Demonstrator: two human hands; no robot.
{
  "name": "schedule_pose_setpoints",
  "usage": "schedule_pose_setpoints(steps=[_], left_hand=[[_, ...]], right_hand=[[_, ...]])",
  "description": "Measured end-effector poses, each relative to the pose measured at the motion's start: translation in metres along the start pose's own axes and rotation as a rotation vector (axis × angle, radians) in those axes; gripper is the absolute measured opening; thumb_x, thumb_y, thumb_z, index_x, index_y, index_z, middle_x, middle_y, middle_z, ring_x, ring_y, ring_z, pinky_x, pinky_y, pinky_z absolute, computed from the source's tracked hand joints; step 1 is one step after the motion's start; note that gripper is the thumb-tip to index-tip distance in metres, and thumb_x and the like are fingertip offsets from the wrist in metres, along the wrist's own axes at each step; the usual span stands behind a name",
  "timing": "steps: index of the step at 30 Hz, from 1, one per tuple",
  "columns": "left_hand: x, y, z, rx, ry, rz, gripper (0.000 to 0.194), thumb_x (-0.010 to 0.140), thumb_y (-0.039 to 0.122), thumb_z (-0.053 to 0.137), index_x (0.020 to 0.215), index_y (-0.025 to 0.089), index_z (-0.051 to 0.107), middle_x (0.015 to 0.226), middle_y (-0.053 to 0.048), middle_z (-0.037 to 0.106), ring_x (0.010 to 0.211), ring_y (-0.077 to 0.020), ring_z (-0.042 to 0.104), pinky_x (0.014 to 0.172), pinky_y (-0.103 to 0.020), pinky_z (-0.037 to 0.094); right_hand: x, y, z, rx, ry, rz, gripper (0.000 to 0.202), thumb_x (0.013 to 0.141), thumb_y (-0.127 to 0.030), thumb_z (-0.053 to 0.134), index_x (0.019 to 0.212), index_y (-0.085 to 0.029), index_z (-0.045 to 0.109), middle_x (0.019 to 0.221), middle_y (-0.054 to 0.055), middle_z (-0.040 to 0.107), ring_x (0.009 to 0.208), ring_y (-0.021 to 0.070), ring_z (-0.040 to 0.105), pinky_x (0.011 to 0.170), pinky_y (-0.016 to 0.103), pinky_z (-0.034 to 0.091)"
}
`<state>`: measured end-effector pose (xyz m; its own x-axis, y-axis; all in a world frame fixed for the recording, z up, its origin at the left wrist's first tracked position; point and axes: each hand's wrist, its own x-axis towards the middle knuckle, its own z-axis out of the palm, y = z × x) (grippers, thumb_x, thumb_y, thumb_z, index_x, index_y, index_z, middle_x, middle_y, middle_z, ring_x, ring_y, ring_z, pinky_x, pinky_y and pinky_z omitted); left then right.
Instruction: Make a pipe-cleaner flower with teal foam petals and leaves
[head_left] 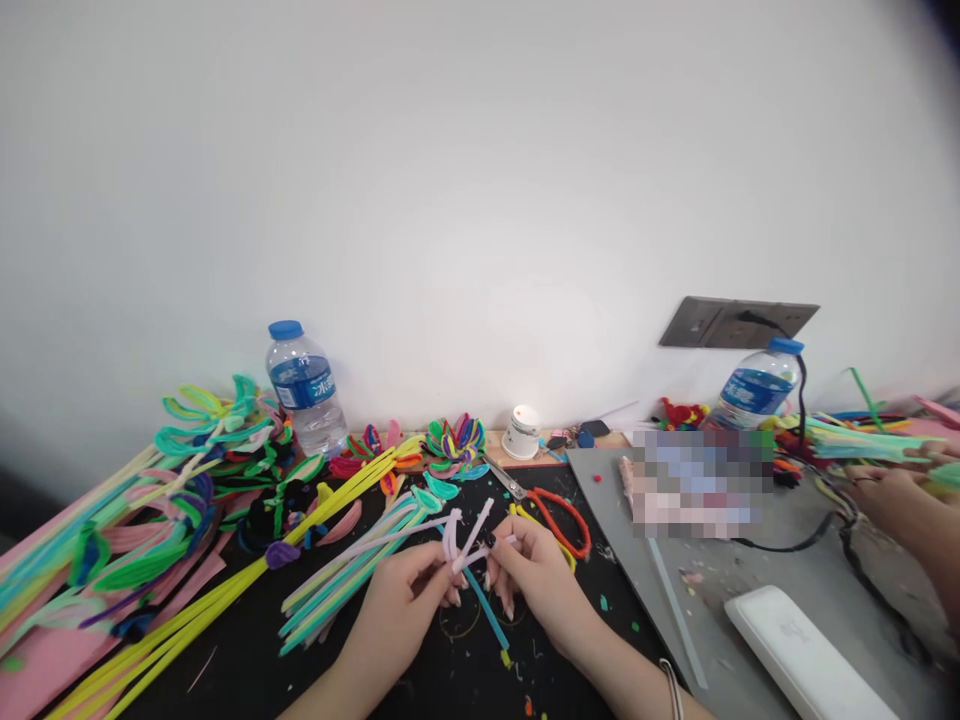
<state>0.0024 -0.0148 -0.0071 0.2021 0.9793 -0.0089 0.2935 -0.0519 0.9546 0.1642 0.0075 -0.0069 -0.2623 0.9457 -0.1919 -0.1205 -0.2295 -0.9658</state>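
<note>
My left hand (405, 597) pinches pale lilac pipe cleaners (452, 535), bent into a loop with loose ends sticking up. My right hand (529, 570) has its fingers closed on another end of the same lilac pieces, close beside the left. Below and between the hands, a blue pipe cleaner (487, 608) lies slanted on the black mat (315, 685). Just beyond my right hand are scissors (536, 497) with red-orange handles, partly over a yellow-handled pair (564, 548). A bundle of pastel pipe cleaners (337, 590) lies left of my left hand.
Yellow pipe cleaners (217, 605) and colourful pipe-cleaner shapes (172, 520) crowd the left. Water bottles (304, 395) stand by the wall, near a paper cup (521, 432). On the right are a grey board (675, 640), a white case (806, 650), cables and another person's hand (892, 500).
</note>
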Motion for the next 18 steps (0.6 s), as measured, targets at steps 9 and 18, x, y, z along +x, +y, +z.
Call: schedule_pose_setpoints(steps=[9, 18], left_hand=[[-0.0052, 0.0050, 0.0066, -0.057, -0.015, 0.116, 0.015, 0.084, 0.026, 0.047, 0.083, 0.017, 0.059, 0.076, -0.002, 0.065, 0.064, -0.0141, 0.059, 0.061, -0.022, 0.047], [-0.0067, 0.0045, 0.0086, -0.085, -0.016, 0.147, 0.011, 0.083, 0.022, 0.048, 0.090, 0.019, 0.056, 0.079, -0.002, 0.068, 0.069, -0.0151, 0.062, 0.066, -0.024, 0.049]], right_hand=[[-0.0065, -0.0033, 0.0076, 0.231, -0.035, 0.189, 0.016, 0.069, -0.024, 0.059, 0.077, -0.017, 0.047, 0.050, -0.004, 0.056, 0.032, 0.0048, 0.040, 0.028, 0.013, 0.028], [-0.0091, 0.0008, 0.0078, -0.023, -0.140, 0.140, 0.017, 0.072, -0.024, 0.049, 0.058, -0.015, 0.048, 0.041, -0.005, 0.047, 0.029, 0.0026, 0.031, 0.028, 0.014, 0.017]])
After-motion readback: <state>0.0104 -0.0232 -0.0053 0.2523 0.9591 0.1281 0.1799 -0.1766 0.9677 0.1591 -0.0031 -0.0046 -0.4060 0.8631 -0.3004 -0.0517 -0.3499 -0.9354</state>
